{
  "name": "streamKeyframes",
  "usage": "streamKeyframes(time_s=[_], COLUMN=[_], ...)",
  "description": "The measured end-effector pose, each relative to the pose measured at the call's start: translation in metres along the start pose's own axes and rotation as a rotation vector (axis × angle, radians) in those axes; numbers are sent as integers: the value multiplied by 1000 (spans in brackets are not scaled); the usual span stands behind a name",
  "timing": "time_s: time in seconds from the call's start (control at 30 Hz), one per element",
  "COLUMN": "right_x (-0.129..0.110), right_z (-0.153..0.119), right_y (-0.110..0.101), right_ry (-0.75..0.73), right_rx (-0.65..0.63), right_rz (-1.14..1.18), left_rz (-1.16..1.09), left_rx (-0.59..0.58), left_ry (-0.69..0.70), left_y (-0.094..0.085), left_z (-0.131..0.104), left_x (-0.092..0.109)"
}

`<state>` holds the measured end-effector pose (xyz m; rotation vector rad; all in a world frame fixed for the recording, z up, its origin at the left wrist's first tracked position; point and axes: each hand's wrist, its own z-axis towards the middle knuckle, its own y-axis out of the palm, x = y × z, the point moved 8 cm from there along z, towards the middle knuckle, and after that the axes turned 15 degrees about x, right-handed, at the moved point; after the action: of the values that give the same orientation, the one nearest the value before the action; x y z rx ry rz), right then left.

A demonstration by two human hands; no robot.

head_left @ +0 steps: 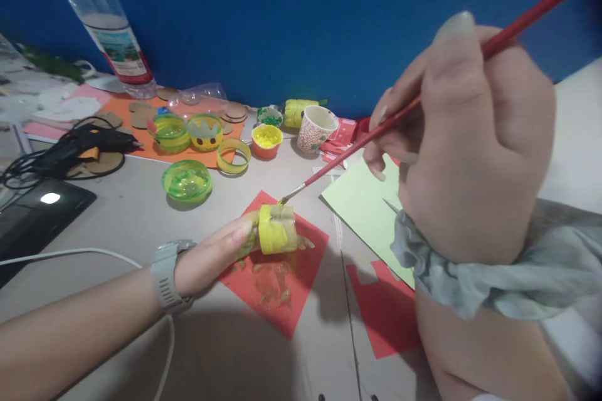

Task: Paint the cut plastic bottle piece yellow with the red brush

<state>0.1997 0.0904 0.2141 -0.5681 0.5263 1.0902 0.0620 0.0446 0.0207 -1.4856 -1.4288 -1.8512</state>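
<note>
The plastic cylinder (277, 230) looks light and thin-walled, likely to flex or dent if squeezed hard, and probably slippery wherever its paint is wet. The unpainted right end seems the safest place to grip, or the inside wall. Opaque yellow covers its left part; the right part is see-through, with a ragged edge between. It lies on its side in the left hand (224, 247), over a smeared red sheet (308, 269). That thumb rests at the left end and fingertips show past the right; whether the fingers run through or behind is unclear. The right hand (475, 119) pinches a paintbrush (348, 153), its bristles at the cylinder's top. Beyond stands a paint cup (266, 141).
</note>
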Motion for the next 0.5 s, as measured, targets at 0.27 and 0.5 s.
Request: streamKeyframes(time_s=[0.27,0.5], right_x=[1,-7], right_z=[1,5], right_y=[-5,-15], right_ry=[31,9], right_rx=[57,81], right_rz=[70,-86], left_rz=[68,114], left_rx=[30,-37], left_ry=[-210,-215], left_y=[7,14], left_z=[6,6], left_x=[-9,-8])
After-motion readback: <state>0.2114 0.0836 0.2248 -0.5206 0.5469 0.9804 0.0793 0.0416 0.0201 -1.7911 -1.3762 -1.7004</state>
